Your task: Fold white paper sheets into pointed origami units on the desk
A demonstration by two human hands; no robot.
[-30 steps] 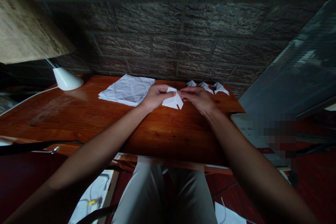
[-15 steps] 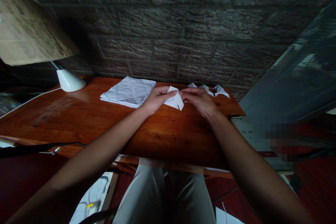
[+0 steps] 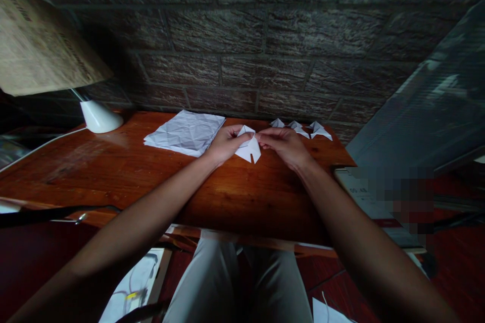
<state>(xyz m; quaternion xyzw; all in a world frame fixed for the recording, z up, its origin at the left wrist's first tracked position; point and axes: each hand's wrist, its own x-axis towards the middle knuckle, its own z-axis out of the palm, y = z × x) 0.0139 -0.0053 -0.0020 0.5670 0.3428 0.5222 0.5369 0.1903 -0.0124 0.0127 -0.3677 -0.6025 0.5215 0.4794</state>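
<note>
A small folded white paper piece (image 3: 248, 148) is held between both hands above the wooden table (image 3: 113, 166). My left hand (image 3: 226, 143) pinches its left side with closed fingers. My right hand (image 3: 285, 144) pinches its upper right corner, fingers together. A creased, unfolded white sheet (image 3: 185, 132) lies flat on the table just left of my left hand. Three small folded paper shapes (image 3: 301, 128) stand in a row at the table's far edge, behind my right hand.
A white lamp base (image 3: 100, 116) with a tan shade (image 3: 41, 45) stands at the far left, its cord trailing left. A brick wall (image 3: 246, 35) backs the table. Papers lie on the floor near my knees. A blurred object sits to the right.
The folded paper has been turned slightly between my fingers, its lower points now hanging more downward. Both hands stay in about the same place.
</note>
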